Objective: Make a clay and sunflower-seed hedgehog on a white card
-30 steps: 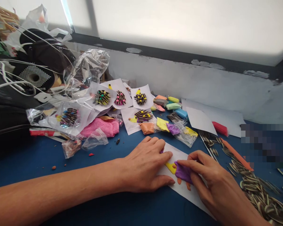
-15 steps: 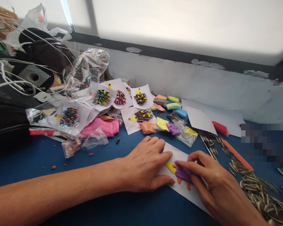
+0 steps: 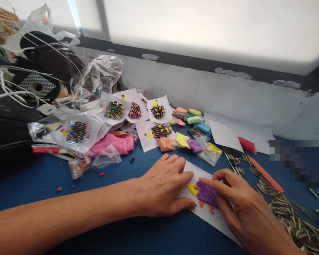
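Through the head camera, I take the flat patch of purple modelling clay as my clock centre, twelve at the top of the view. It lies on an oblong sheet of plain white paper on the blue counter, between my two hands, its long axis running from ten to four. My right hand is the nearer one: it reaches in from four, the index fingertip touching the patch's edge at eleven, the thumb by its end at four. Those two fingertips stand apart across the clay; I cannot tell whether they squeeze it or merely rest there. My left hand lies at nine, clear of the patch, palm down over the paper, thumb and index finger spread.

The patch looks matt and softly creased, its far end partly behind my right hand. A tapering piece of smooth yellow clay adjoins it just past nine, with a small orange spot near the join. Two short, rounded orange clay tabs show below its lower edge, between seven and five.
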A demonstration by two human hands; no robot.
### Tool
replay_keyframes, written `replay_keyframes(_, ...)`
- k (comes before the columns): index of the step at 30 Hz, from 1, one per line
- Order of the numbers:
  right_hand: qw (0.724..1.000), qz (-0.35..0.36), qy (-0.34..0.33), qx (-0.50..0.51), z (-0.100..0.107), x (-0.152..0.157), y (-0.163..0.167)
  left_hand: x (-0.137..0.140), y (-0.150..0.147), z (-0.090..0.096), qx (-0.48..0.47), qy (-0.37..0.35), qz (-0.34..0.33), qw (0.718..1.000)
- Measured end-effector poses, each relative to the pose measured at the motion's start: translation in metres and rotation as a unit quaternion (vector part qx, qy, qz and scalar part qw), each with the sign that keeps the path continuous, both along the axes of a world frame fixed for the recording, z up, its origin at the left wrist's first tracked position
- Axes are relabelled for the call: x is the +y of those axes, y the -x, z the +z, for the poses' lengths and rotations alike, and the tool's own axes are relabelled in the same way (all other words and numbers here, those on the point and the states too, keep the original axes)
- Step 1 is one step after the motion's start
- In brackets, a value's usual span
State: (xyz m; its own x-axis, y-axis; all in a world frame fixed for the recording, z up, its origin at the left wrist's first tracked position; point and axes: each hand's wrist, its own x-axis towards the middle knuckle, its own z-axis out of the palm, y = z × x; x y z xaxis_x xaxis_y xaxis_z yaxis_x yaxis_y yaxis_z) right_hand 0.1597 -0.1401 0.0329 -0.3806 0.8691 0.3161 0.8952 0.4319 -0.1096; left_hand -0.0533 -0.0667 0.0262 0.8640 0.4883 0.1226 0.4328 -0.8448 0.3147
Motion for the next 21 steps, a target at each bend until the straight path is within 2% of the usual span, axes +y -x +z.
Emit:
replay_keyframes(3, 1.0, 0.003, -0.005, 0.008, -0.0009, 0.0007, 0.0011, 0.0004, 0.0001, 0.0009, -0.001, 0.001, 0.001, 1.0)
replay_keyframes(8, 0.999, -0.011, 0.041, 0.011, 0.0006, -0.0008, -0.0014, 0.0009, 0.0008, 0.0011, 0.0, 0.0, 0.0, 1.0)
replay_keyframes(14, 0.999, -0.026, -0.025, 0.017, 0.0028, -0.0032, -0.0005, 0.0007, 0.0011, 0.0006, -0.002, -0.004, -0.002, 1.0)
replay_keyframes(21, 0.999, -0.006, -0.036, 0.001, -0.0019, -0.0028, -0.0007, -0.0002, 0.0002, 0.0016, 0.002, -0.001, 0.0, 1.0)
